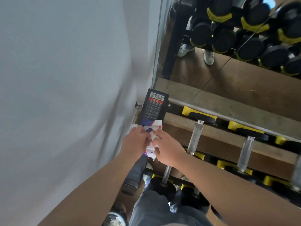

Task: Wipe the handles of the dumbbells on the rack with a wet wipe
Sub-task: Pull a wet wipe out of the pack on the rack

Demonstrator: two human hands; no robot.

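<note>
Two hands at frame centre: my left hand (135, 143) and right hand (168, 150) grip the wipe packet (153, 126), fingers curled.

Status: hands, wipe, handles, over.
Left hand, right hand both holding wet wipe pack on rack post. Dumbbell handles untouched, nothing in the way.

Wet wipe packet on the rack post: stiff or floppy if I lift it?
Probably floppy: the wet wipe packet looks crumpled, its edges bent between the left hand and right hand. Likely light, being thin.
</note>
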